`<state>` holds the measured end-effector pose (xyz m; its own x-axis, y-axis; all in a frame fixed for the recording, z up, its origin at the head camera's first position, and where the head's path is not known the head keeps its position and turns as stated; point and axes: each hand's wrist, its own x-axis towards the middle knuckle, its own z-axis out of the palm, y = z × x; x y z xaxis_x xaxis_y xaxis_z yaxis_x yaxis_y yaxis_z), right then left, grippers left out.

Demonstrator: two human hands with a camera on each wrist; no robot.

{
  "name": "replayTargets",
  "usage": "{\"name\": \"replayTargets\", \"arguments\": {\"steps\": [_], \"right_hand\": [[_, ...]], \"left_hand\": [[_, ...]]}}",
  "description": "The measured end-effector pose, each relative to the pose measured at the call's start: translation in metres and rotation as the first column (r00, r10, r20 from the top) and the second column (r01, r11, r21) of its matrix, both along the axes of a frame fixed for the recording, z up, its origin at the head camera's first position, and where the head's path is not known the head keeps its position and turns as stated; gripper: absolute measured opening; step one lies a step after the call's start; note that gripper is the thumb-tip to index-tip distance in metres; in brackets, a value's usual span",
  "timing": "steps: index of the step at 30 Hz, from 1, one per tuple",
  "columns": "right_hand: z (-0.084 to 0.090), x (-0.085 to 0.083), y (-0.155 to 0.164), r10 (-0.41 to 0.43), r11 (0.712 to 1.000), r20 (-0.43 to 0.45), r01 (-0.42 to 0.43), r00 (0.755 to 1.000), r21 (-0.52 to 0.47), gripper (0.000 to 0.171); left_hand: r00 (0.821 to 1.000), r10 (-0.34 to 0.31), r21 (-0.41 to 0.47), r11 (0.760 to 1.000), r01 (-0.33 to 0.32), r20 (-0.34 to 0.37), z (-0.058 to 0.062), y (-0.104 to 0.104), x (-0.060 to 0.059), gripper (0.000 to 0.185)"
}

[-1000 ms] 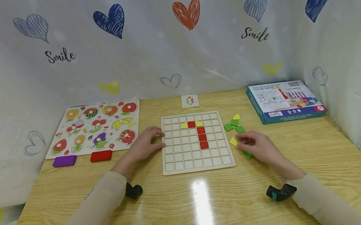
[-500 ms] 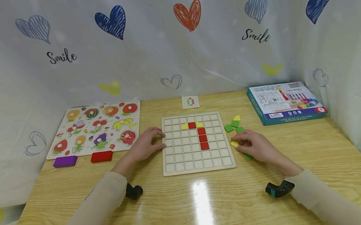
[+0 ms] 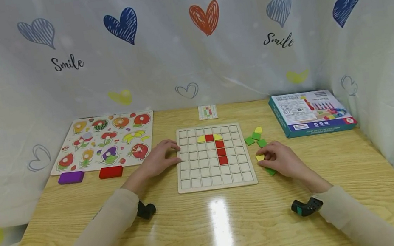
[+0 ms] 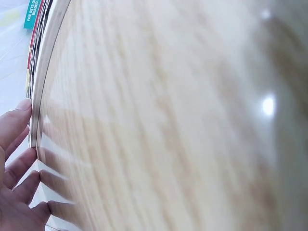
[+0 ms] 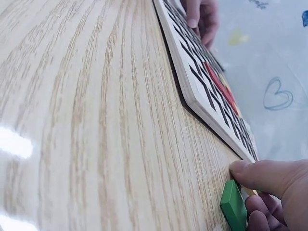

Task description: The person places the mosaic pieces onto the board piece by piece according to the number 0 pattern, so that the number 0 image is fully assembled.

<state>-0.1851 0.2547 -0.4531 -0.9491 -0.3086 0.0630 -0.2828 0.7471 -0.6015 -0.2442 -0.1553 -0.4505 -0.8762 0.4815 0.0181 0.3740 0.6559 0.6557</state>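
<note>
My left hand (image 3: 161,156) touches the left edge of a wooden grid board (image 3: 195,184), thumb and fingers spread along it. In the head view the board bears several red squares (image 3: 221,152) and two yellow rounded pieces (image 3: 201,139). Just right of the board, my right hand (image 3: 282,159) pinches a yellow quarter-round piece (image 3: 260,157) between thumb and fingers. Only a sliver of that piece shows in the right wrist view. A green tile (image 5: 234,206) lies on the table under the right hand; several green squares (image 3: 249,141) and another yellow piece (image 3: 258,130) lie beyond it.
Behind the board lies a small pattern card (image 3: 208,112). A fruit knob puzzle (image 3: 107,141) lies at the back left, with a purple block (image 3: 71,177) and a red block (image 3: 110,172) before it. A boxed set (image 3: 311,111) lies at the back right.
The yellow quarter-round piece has turned and shifted slightly right, away from the board, in my right hand's fingers. My left hand has stayed at the board's edge.
</note>
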Motion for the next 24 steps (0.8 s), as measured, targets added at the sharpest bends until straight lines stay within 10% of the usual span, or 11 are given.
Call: {"name": "replayTargets", "arguments": {"steps": [24], "right_hand": [[0.0064, 0.0019, -0.0037, 0.049, 0.999, -0.014, -0.048, 0.999, 0.023, 0.024]], "left_hand": [[1.0, -0.005, -0.005, 1.0, 0.005, 0.005, 0.0004, 0.0004, 0.0, 0.033]]}}
